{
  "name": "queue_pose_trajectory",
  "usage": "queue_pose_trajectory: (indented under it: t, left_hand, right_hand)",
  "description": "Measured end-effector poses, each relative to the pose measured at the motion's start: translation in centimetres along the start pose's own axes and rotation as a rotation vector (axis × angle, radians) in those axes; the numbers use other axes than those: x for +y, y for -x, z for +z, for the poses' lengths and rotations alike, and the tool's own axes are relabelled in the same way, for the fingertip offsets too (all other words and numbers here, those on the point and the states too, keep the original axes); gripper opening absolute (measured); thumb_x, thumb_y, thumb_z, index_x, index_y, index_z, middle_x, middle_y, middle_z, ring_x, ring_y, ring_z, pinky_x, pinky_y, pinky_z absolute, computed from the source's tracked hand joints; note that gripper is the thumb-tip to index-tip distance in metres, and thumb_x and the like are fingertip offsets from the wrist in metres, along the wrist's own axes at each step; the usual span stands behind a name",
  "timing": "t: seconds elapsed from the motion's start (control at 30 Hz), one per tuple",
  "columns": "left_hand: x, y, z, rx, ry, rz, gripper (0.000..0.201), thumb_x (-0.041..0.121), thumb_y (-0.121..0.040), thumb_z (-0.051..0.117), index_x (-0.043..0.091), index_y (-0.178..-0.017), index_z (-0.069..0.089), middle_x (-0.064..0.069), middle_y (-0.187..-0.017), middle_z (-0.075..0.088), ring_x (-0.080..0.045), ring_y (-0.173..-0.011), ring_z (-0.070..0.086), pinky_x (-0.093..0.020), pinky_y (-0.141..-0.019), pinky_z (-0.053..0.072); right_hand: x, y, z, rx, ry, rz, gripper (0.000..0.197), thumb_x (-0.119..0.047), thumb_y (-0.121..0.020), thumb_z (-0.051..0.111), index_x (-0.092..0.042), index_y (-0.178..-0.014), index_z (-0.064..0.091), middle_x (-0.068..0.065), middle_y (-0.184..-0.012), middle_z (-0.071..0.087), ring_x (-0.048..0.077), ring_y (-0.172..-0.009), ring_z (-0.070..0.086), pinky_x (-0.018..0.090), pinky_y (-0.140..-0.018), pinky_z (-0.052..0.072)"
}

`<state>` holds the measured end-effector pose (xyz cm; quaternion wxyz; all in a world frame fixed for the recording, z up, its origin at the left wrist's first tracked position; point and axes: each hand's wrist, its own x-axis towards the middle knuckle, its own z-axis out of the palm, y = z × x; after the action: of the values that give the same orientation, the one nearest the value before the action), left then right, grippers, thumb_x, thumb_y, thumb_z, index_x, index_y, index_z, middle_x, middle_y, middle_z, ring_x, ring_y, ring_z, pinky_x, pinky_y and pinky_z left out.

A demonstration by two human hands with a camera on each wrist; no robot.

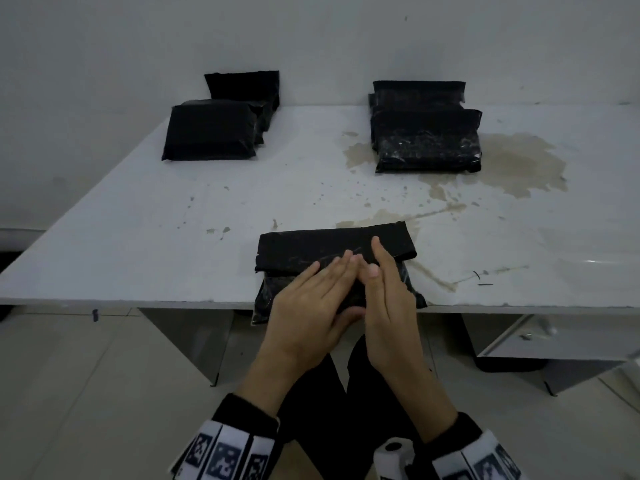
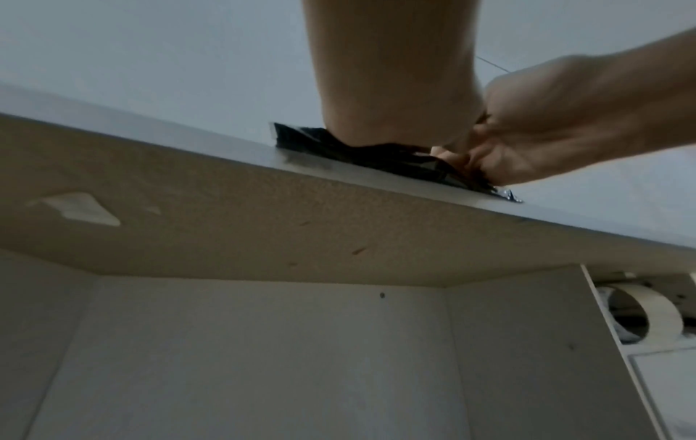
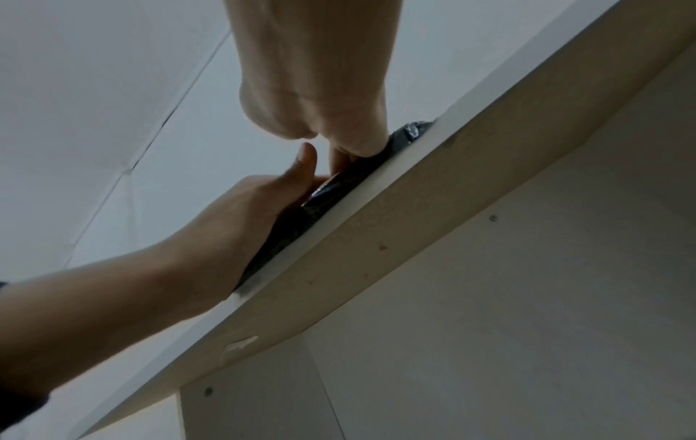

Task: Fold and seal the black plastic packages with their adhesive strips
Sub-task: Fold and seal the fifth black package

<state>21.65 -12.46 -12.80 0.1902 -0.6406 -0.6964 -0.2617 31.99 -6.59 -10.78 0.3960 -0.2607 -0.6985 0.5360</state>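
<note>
Lying at the near edge of the white table, a black plastic package has its top flap folded over toward the person, and its near end hangs slightly over the table edge. From the head camera, the left hand rests flat on the package with fingers straight and together, fingertips reaching the lower edge of the folded flap. The right hand lies just beside it, also with straight fingers, its index finger stretched farthest up onto the flap; the two hands touch near the fingertips. Farther back on the table from this package, a pile of black packages sits to the left against the wall, and a second pile of black packages sits to the right, on a brownish stain.

From the left wrist camera, looking up from below the table edge, the left hand presses down on the package, and the right hand meets it from the side, fingers on the black plastic.

From the right wrist camera, also from under the edge, the right hand bears on the package with its heel and thumb, while the left hand lies flat along the plastic, thumb raised free.
</note>
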Motion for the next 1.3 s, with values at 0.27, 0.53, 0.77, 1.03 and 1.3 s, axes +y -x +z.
queue_pose_trajectory:
  t: [0.27, 0.53, 0.77, 1.03, 1.3]
  left_hand:
    - [0.0, 0.0, 1.1, 0.146, -0.074, -0.007, 0.044, 0.045, -0.086, 0.05, 0.012, -0.105, 0.072, -0.001, -0.112, 0.067, -0.011, -0.104, 0.063, -0.025, -0.097, 0.038]
    - [0.1, 0.2, 1.4, 0.201, -0.06, -0.005, 0.042, 0.045, -0.086, 0.053, 0.012, -0.106, 0.071, 0.0, -0.113, 0.067, -0.011, -0.105, 0.063, -0.025, -0.096, 0.041]
    - [0.0, -0.1, 1.8, 0.304, 0.033, -0.125, 0.041, 0.042, -0.078, 0.061, 0.008, -0.096, 0.074, -0.006, -0.104, 0.07, -0.015, -0.099, 0.066, -0.027, -0.092, 0.046]
    - [-0.2, 0.1, 2.2, 0.297, -0.002, -0.103, 0.038, 0.04, -0.077, 0.064, 0.008, -0.093, 0.074, -0.006, -0.103, 0.07, -0.015, -0.098, 0.067, -0.029, -0.09, 0.047]
    - [0.0, 0.1, 2.3, 0.313, -0.033, -0.1, 0.037, 0.038, -0.077, 0.064, 0.005, -0.093, 0.074, -0.008, -0.102, 0.071, -0.017, -0.097, 0.067, -0.03, -0.091, 0.047]
  right_hand:
    - [-0.9, -4.0, -3.7, 0.398, 0.274, 0.11, 0.057, -0.047, -0.087, 0.057, -0.018, -0.132, 0.039, -0.002, -0.079, 0.05, 0.014, -0.074, 0.053, 0.026, -0.065, 0.043]
    - [0.6, -4.4, -4.5, 0.326, 0.21, 0.124, 0.023, -0.007, -0.089, 0.056, -0.017, -0.11, 0.061, 0.004, -0.067, 0.062, 0.009, -0.062, 0.058, 0.016, -0.061, 0.048]
    - [0.8, -3.1, -5.1, 0.435, 0.247, 0.052, 0.026, -0.004, -0.094, 0.042, -0.015, -0.104, 0.063, 0.003, -0.065, 0.052, 0.01, -0.051, 0.046, 0.013, -0.049, 0.037]
    - [-0.4, -6.4, -2.6, 0.211, 0.493, 0.241, 0.042, -0.053, -0.089, 0.049, -0.011, -0.091, 0.046, -0.005, -0.07, 0.048, 0.007, -0.063, 0.045, 0.025, -0.057, 0.036]
    - [1.0, -6.2, -2.4, 0.309, 0.423, 0.124, 0.036, -0.019, -0.091, 0.054, -0.007, -0.061, 0.04, 0.0, -0.055, 0.037, 0.011, -0.052, 0.032, 0.02, -0.05, 0.028]
